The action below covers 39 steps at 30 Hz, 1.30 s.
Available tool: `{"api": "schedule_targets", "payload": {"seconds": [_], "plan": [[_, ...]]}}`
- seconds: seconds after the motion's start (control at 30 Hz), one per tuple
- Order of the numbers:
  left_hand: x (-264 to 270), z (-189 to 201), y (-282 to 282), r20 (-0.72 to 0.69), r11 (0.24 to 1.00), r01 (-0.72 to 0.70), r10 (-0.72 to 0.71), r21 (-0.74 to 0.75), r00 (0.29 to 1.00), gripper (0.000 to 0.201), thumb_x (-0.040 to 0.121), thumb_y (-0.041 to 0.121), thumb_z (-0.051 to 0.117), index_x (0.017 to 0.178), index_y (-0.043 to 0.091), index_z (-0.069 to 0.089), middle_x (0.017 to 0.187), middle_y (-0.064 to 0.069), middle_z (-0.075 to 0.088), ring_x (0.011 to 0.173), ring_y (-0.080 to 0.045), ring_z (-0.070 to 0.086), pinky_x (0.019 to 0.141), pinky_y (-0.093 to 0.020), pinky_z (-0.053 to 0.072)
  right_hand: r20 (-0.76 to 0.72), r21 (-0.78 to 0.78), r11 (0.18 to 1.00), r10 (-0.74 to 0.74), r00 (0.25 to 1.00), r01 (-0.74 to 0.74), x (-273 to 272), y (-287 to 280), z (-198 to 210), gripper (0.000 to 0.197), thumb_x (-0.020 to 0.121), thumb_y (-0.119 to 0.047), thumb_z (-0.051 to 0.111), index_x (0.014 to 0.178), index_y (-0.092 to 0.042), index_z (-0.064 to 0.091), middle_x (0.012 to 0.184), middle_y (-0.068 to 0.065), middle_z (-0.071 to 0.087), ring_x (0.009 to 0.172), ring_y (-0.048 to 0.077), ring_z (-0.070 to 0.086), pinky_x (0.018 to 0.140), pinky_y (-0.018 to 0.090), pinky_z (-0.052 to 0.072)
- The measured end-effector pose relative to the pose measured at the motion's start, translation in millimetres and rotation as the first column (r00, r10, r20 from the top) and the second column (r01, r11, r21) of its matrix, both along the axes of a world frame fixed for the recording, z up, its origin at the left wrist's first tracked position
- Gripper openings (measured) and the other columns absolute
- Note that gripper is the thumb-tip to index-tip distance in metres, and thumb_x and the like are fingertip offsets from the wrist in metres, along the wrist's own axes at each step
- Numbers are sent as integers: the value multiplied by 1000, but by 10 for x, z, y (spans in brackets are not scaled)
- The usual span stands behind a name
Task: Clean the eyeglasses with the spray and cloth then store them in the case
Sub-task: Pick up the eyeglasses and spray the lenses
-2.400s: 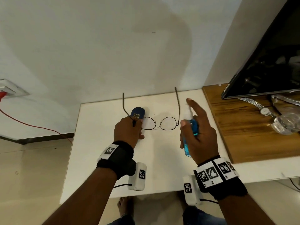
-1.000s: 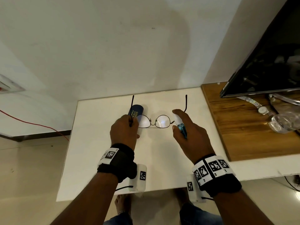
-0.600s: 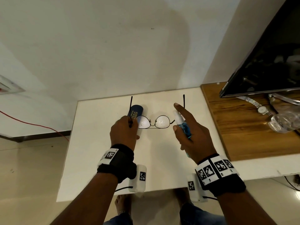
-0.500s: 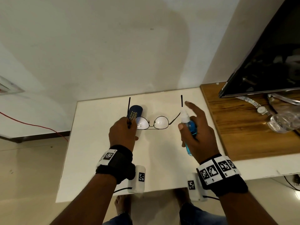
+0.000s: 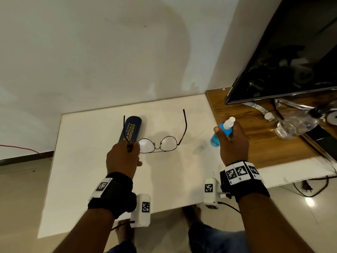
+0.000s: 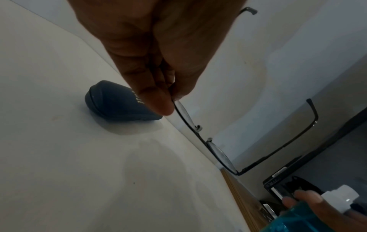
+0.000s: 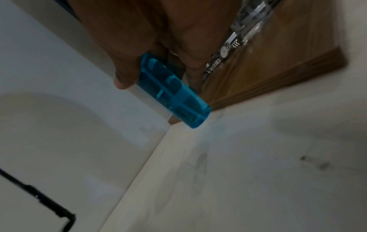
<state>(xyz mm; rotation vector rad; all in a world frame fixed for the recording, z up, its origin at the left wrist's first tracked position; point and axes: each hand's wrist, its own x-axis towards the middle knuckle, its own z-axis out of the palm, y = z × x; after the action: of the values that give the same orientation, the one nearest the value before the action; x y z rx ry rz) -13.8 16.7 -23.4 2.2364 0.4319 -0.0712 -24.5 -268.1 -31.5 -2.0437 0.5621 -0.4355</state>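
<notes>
Hands come first, low in the head view, each wrist wrapped in a black band with printed markers. The left hand (image 5: 124, 157) pinches the eyeglasses (image 5: 158, 143) at the hinge end of one temple, thumb and fingertips closed tight on the thin dark wire; the left wrist view shows this pinch clearly. The glasses hang above the white table (image 5: 87, 179), lenses facing the person, both temples unfolded and pointing away toward the wall. The frame's long axis runs left to right, out from the pinch toward the other hand.

The right hand (image 5: 233, 143) is curled around a blue spray bottle (image 5: 221, 133), white nozzle up, its base near the table's right edge beside a wooden surface (image 5: 264, 143). Bottle and glasses are well apart, the lenses lying to the left of the nozzle.

Just beyond the left hand, a dark blue eyeglass case (image 5: 130, 128) lies closed on the table, its long axis running away from the person, close behind the held temple. The left hand is the nearer to it. No cloth can be seen in any view.

Farther right on the wood sit a wristwatch (image 5: 262, 111), a clear plastic bottle (image 5: 295, 125), and a dark television screen (image 5: 291, 61).
</notes>
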Motion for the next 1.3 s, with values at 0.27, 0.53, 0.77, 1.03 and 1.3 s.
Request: {"api": "schedule_targets", "payload": {"seconds": [0.27, 0.53, 0.77, 1.03, 1.3], "plan": [[-52, -44, -26, 22, 999, -16, 17, -44, 1000, 19, 94, 29, 58, 85, 14, 64, 63, 0, 67, 42, -8, 64, 65, -39, 59, -114, 11, 1000, 11, 993, -10, -2, -7, -126, 33, 92, -31, 65, 115, -9, 59, 96, 1, 59, 90, 18, 55, 77, 26, 36], [-114, -129, -56, -34, 1000, 10, -11, -19, 999, 23, 96, 28, 56, 84, 11, 66, 63, 2, 66, 41, -2, 62, 51, -19, 46, -160, 9, 1000, 11, 987, -10, -12, 29, -69, 45, 83, -28, 77, 121, -13, 59, 114, 6, 66, 97, 14, 56, 83, 26, 41], [-162, -250, -162, -90, 999, 0, -4, -46, 996, 20, 96, 26, 55, 86, 12, 65, 63, 1, 67, 41, -4, 63, 55, -24, 53, -28, -33, 999, 25, 999, -26, -55, 72, 80, 57, 82, -41, 75, 128, -13, 57, 125, 2, 64, 112, 17, 59, 93, 30, 49], [-137, -276, -139, -66, 999, -16, 13, -51, 998, 22, 96, 28, 54, 83, 13, 64, 63, 1, 67, 43, 0, 63, 49, -10, 41, 433, -272, 959, 200, 879, -85, -40, 275, 502, 23, 100, -21, 54, 93, -9, 72, 64, -4, 59, 55, 15, 52, 50, 36, 44], [-92, -216, -56, 110, 990, -75, 89, -121, 990, 18, 95, 25, 58, 85, 11, 64, 81, 1, 70, 49, -1, 66, 51, -5, 43, -70, 576, 728, 497, 865, -372, -119, 645, 483, 62, 99, -55, 38, 89, -7, 75, 63, 19, 66, 46, 24, 52, 43, 24, 36]]}}
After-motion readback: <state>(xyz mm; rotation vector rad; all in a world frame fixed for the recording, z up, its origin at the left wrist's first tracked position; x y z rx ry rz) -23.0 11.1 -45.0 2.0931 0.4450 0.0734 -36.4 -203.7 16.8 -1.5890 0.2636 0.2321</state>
